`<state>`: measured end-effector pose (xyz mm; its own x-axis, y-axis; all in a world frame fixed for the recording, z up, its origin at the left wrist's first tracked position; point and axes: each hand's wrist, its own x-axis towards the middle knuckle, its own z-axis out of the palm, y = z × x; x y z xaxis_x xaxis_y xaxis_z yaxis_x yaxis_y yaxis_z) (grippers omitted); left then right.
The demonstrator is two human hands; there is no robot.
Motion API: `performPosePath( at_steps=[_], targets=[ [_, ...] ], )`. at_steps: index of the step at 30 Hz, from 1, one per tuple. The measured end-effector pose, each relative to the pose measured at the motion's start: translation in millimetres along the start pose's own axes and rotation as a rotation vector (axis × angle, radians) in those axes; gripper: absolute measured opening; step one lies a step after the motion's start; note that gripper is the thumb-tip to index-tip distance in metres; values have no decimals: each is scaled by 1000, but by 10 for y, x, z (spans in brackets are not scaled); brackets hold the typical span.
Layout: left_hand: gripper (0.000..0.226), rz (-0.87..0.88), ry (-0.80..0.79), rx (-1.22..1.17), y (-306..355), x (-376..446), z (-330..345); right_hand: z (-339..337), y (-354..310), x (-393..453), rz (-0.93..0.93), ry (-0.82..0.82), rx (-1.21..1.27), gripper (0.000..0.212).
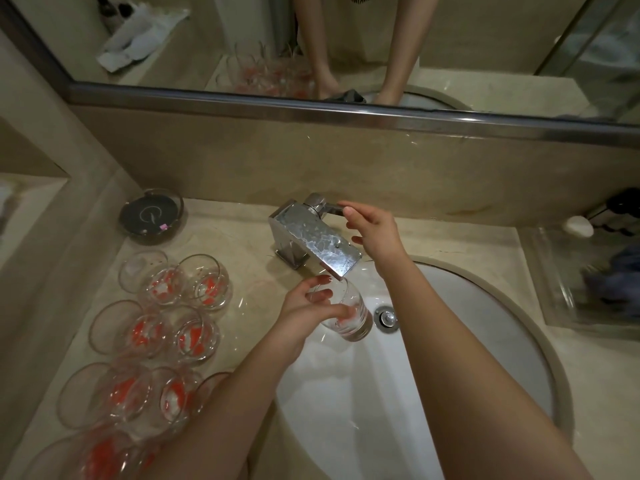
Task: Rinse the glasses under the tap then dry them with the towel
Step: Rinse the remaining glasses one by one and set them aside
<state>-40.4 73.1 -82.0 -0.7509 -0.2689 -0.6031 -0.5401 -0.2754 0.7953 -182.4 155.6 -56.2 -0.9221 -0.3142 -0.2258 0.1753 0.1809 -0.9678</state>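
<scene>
Partly hidden by the tap (317, 239) spout, the glass (349, 315) is gripped by the left hand (304, 311) over the sink (485, 306), contents unclear. The right hand (375, 230) fingers pinch the tap lever

Both bare forearms reached forward from the lower edge of the view, the left from the lower left, the right from the lower right. The left hand (304, 308) was turned palm inward, its fingers (332, 310) and thumb curled round a glass (349, 315). The right hand (375, 233) was stretched farther ahead and higher, wrist bent down, with its thumb and forefinger pinching the tap handle (330, 208) and the other fingers loosely curled beneath.
</scene>
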Motion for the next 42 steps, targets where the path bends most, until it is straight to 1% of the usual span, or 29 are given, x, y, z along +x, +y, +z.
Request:
performPosePath(
  at_steps=[4,10,13,15,17,19,20,22,23,25,26,28,29,31,33,35,36,37,39,41,42],
  targets=[
    [61,4,-3,1,19,15,-14,-3,6,19,5,0,4,25],
    [67,8,-7,-21,2,25,-2,12,21,22,23,12,37,25],
    [67,15,-13,-29,-14,35,1,-12,7,-37,44,-22,56,29],
    [69,31,-13,-40,-11,28,2,-54,47,-127,87,-46,116,28],
    [78,44,-15,-61,3,29,-2,-128,178,-253,158,-19,142,25],
    [83,47,-16,-93,14,36,1,-207,400,-384,284,27,95,36],
    [81,53,-17,-108,12,47,3,-240,504,-468,374,17,74,43],
    [76,65,-34,-121,10,52,24,-272,668,-629,583,-94,132,58],
    [79,65,-49,-125,6,53,33,-279,708,-705,673,-177,229,64],
    [89,61,-82,-118,-13,65,47,-285,698,-827,769,-278,434,69],
    [93,67,-97,-113,-26,74,52,-295,692,-860,786,-286,490,68],
    [95,78,-105,-88,-21,59,67,-301,678,-897,770,-245,544,59],
    [88,100,-90,-48,-8,47,74,-312,689,-900,745,-214,564,55],
    [60,180,-39,90,16,32,84,-351,729,-892,680,-147,606,52],
    [30,252,-30,225,33,44,87,-418,767,-896,587,-115,558,49],
    [8,270,-111,282,63,45,117,-479,761,-917,483,-133,448,43],
    [2,256,-162,294,68,49,134,-500,755,-931,437,-148,410,41],
    [7,234,-203,300,84,39,163,-515,742,-949,406,-159,398,40],
    [18,172,-231,308,127,59,207,-540,732,-969,386,-152,420,39],
    [22,106,-235,300,176,71,250,-560,722,-988,373,-150,391,29],
    [19,73,-236,302,195,71,272,-565,728,-995,353,-165,347,26]
  ],
)
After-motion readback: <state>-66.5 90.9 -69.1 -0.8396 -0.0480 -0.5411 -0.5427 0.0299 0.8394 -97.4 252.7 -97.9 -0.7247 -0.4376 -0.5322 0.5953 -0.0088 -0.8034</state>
